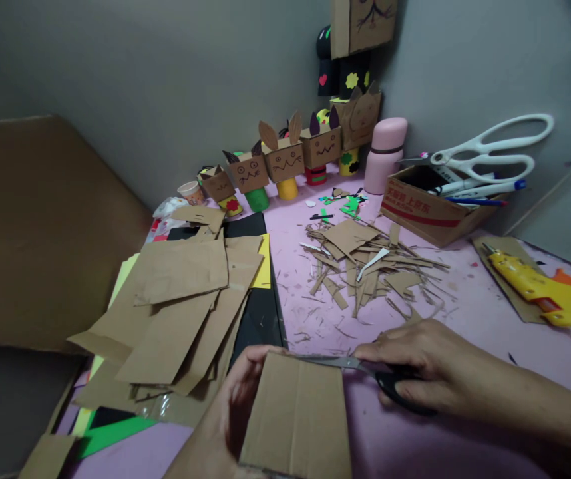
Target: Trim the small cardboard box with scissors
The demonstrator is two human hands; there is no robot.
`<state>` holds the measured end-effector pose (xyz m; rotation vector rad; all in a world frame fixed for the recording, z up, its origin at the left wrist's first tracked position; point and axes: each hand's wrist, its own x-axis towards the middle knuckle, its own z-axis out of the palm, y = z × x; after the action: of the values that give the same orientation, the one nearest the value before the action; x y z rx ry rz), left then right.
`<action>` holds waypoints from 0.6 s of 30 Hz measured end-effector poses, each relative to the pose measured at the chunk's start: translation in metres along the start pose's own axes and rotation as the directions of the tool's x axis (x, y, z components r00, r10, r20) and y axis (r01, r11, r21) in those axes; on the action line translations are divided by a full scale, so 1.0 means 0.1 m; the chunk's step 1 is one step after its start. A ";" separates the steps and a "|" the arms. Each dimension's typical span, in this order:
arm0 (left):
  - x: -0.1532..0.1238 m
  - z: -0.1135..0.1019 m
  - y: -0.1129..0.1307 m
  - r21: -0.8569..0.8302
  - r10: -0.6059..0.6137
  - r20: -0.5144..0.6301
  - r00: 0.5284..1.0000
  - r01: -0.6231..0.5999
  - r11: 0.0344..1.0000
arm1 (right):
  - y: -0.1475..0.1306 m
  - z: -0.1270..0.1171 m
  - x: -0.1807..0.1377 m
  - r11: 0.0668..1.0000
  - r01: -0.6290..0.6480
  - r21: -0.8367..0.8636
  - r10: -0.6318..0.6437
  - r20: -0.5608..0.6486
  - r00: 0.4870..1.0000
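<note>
In the head view my left hand (239,401) is wrapped round the left side of a brown cardboard box (299,416) at the bottom middle. Black-handled scissors (394,380) are gripped in my right hand (428,366), with fingers closed round the handles. Their metal blades lie along the far top edge of the box, touching or very close to it; I cannot tell whether they cut into it. Beyond the hands, a heap of cardboard scraps (350,234) and thin strips lies on the pink tabletop (310,313).
Stacked cardboard sheets (180,269) lie at left. Several cat-faced cardboard figures (283,161) line the back near a pink bottle (385,156). At right are a box of pens (415,206) with white scissors (490,150) and a yellow glue gun (540,286).
</note>
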<state>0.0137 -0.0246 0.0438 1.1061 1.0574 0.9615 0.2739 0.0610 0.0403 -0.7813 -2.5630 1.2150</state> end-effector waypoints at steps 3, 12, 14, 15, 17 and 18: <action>0.01 -0.01 0.00 0.000 0.002 0.029 1.000 -0.002 1.000 | 0.01 0.01 0.01 1.000 -0.007 -0.015 0.007 0.000 1.000; -0.02 -0.02 -0.04 0.052 0.031 0.061 0.998 -0.034 0.998 | -0.05 0.05 0.01 0.998 -0.030 -0.062 0.031 0.021 0.999; -0.02 0.00 -0.01 0.055 0.020 0.057 0.998 -0.023 0.998 | -0.05 0.05 0.01 0.998 -0.013 -0.063 0.014 0.024 1.000; -0.02 0.01 -0.01 0.057 0.020 0.059 0.998 -0.023 0.998 | -0.04 0.05 0.02 0.998 -0.002 -0.062 0.003 0.023 1.000; -0.03 0.01 0.00 0.062 0.014 0.061 0.998 -0.017 0.998 | -0.02 0.05 0.02 0.998 0.015 -0.054 -0.014 0.012 1.000; -0.03 0.01 -0.01 0.063 0.009 0.060 0.998 -0.013 0.998 | -0.01 0.05 0.02 0.999 0.021 -0.043 -0.021 0.008 1.000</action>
<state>0.0141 -0.0281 0.0438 1.1866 1.0406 0.9035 0.2695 0.0582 0.0377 -0.7581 -2.6053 1.1620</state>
